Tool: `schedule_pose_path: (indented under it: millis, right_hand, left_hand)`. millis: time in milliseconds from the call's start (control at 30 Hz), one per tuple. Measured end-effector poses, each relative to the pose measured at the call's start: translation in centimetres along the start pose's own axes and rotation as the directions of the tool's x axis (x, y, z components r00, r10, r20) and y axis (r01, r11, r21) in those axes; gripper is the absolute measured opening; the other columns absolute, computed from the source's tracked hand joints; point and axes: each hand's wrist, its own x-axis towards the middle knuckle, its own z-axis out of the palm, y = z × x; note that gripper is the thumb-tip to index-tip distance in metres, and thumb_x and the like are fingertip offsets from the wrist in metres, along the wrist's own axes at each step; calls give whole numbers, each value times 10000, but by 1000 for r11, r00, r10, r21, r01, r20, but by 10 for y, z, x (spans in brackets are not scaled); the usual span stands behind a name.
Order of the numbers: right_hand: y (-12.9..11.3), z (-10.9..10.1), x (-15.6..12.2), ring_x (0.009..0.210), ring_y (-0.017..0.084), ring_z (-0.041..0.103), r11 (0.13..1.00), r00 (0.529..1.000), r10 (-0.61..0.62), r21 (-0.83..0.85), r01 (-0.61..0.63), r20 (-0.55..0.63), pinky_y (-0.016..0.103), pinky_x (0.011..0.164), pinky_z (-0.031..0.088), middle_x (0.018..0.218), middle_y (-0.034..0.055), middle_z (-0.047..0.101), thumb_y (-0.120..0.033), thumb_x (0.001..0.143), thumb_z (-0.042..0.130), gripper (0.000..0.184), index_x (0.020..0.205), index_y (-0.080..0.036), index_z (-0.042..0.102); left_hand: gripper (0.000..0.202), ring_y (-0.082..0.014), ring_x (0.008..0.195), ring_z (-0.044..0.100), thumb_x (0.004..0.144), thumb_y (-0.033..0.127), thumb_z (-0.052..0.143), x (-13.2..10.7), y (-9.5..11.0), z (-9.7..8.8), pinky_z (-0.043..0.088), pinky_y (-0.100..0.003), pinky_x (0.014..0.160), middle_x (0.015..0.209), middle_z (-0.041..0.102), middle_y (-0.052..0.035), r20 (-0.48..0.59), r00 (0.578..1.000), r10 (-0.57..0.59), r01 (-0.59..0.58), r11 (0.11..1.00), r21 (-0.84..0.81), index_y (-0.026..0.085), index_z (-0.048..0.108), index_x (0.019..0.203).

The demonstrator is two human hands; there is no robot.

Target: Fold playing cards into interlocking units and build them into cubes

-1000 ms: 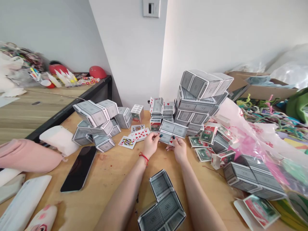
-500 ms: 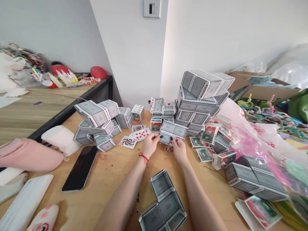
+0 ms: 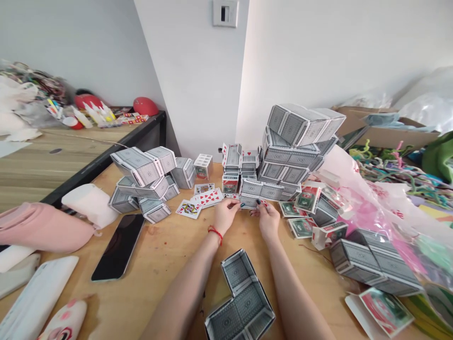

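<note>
Between my hands is a piece of joined playing cards (image 3: 261, 190) with grey patterned backs, part of it folded down toward me. My left hand (image 3: 225, 218), with a red string on the wrist, pinches its lower left edge. My right hand (image 3: 269, 221) grips the lower right edge, thumb on the front and other fingers behind. A red-pipped card face shows by the right thumb. Nearer to me, between my forearms, lies an L-shaped open card structure (image 3: 244, 297). Loose face-up playing cards (image 3: 207, 198) lie left of my left hand.
A tall stack of card boxes (image 3: 293, 146) rises behind my right hand. More card blocks (image 3: 143, 170) stand at left, above a phone (image 3: 118, 248). Card packs (image 3: 307, 198), another card block (image 3: 375, 262) and a pink plastic bag (image 3: 354, 184) crowd the right.
The joined card piece has shifted slightly right and down, and its folded-down part sits a little lower. Both hands have moved slightly right with it.
</note>
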Motion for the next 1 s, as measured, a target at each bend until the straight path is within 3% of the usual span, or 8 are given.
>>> schedule_pose_path:
  millis: [133,300,467,633,733,867,1000]
  right_hand:
    - [-2,-1,0,386,121,510,1000,1000,14,5,-14,23,244,385,411,514,-41,532,-466,660,587,299,702,-189,484]
    - [-1,-3,2,395,110,488,999,998,8,-34,-6,63,226,370,384,535,-33,527,-533,711,504,332,726,-206,452]
    - [0,-4,1,370,89,410,990,993,-17,-140,34,121,219,395,362,439,-63,449,-556,722,487,365,647,-200,452]
    - [-3,-5,0,398,98,431,971,986,-59,-219,93,156,228,433,380,433,-50,463,-522,734,494,362,583,-198,440]
    - [-2,-5,1,413,110,460,980,988,-54,-181,80,147,244,461,416,456,-48,491,-502,718,520,322,630,-194,486]
    - [3,-3,2,488,147,532,993,979,-30,-103,52,203,297,532,478,519,-15,554,-464,693,559,285,660,-182,540]
    - [5,-2,2,594,180,581,994,960,-83,-51,100,268,347,617,500,642,21,629,-377,692,572,203,723,-179,607]
  left_hand:
    - [73,-143,576,620,717,206,581,-1,-3,2,506,-279,581,701,643,-42,34,999,-43,45,998,-39,149,623,698]
    - [65,-135,571,606,706,200,590,-1,-7,3,490,-262,570,676,629,-29,8,999,33,-34,999,11,161,614,660]
    - [68,-132,583,593,707,167,569,-2,-5,0,474,-263,595,659,617,-21,6,999,49,-49,998,50,167,599,646]
    - [52,-141,651,575,685,144,566,-2,-1,0,461,-273,642,679,611,-19,-28,998,59,-56,994,91,173,585,646]
    - [17,-146,717,582,675,167,582,-1,0,-1,464,-281,684,749,626,-28,-30,999,28,-28,999,16,172,596,684]
    - [150,-155,783,593,658,212,621,3,-2,-5,471,-298,731,839,632,-45,-2,998,-59,58,978,-200,162,604,798]
    - [193,-160,859,584,638,195,634,6,-3,-8,453,-313,803,893,627,-51,-16,998,-59,51,946,-321,162,594,824]
